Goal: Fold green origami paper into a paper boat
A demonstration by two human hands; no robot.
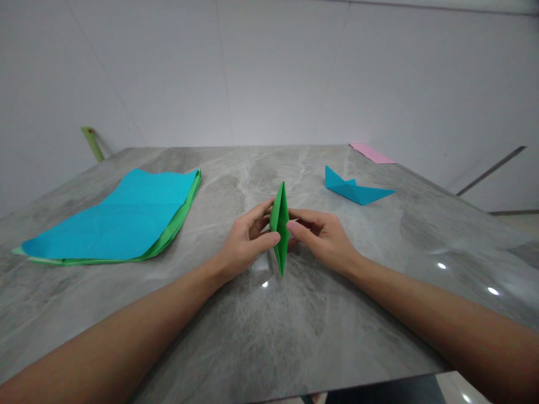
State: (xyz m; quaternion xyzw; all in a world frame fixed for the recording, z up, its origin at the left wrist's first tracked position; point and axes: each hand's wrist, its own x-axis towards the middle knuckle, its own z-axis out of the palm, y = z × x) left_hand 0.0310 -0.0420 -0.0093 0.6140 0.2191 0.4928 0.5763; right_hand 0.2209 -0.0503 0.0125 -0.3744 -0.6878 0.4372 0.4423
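Observation:
A narrow green folded origami piece [279,224] stands pointed end up above the table, pinched between both hands. My left hand [248,238] grips its left side with thumb and fingers. My right hand [315,238] grips its right side, with the thumb pressing the paper's front. The paper's lower tip reaches down below my hands. Part of the fold is hidden behind my fingers.
A stack of blue and green paper sheets [113,219] lies on the grey marble table [269,336] at the left. A blue paper boat [353,188] sits at the far right, and a pink sheet [372,152] lies beyond it. A green tube [92,143] leans behind the far left corner.

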